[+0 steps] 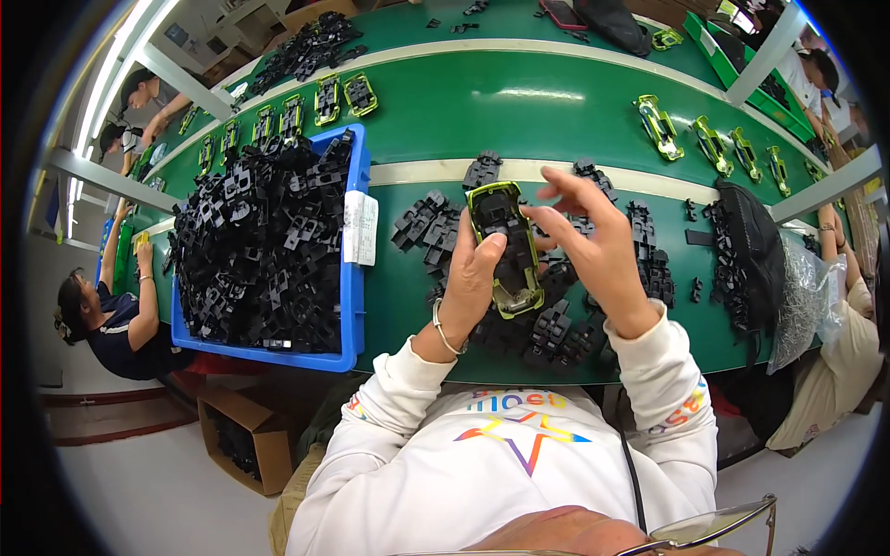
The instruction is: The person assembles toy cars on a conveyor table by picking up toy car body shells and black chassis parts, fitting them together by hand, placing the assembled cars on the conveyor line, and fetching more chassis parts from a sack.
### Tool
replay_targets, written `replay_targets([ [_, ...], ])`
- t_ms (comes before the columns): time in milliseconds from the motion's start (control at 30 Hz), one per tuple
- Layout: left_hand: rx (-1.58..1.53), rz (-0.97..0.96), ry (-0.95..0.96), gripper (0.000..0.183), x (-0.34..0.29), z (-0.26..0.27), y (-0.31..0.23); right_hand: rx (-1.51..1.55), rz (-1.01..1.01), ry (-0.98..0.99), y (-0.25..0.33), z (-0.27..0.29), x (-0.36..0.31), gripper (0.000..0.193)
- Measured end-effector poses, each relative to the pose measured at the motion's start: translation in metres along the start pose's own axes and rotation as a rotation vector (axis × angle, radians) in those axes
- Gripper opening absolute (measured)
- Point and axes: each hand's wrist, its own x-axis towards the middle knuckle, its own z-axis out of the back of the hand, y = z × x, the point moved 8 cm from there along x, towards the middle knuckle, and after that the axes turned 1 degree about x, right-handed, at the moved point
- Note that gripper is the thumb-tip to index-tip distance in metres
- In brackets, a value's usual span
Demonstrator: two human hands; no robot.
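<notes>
"Please, where exactly is the shell (pixel 517 261)?"

"It is in the left hand (pixel 466 289), held over the green surface (pixel 393 287). This hand grips it along its left side, and the thumb lies across the black part that sits inside."

"And how is the right hand (pixel 598 243)?"

"It is at the opposite side of the shell, just beside the right edge. Its fingers are curved and spread apart. Whether one fingertip touches the edge, I cannot say surely, because from this angle they come too near to each other."

"What lies around them?"

"Loose parts (pixel 553 329), all black, lie on the surface below and around both hands. To the left stands a blue bin (pixel 349 324), heaped with similar parts. Well to the right there is a black bag (pixel 744 246), and beside it a clear bag (pixel 805 289)."

"Do you see more shells?"

"Yes, beyond the pale strip (pixel 413 173): a left row (pixel 327 100) behind the bin, and a right row (pixel 659 128)."
</notes>
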Motion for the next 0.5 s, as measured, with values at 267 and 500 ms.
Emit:
replay_targets([
  [267, 0.139, 0.041, 0.242, 0.078, -0.003, -0.018, -0.007, 0.38, -0.521, 0.399, -0.041, -0.029, 0.018, 0.027],
  [500, 0.314, 0.089, 0.252, 0.074, 0.004, 0.003, 0.005, 0.375, -0.58, 0.366, -0.059, -0.034, 0.02, 0.03],
])
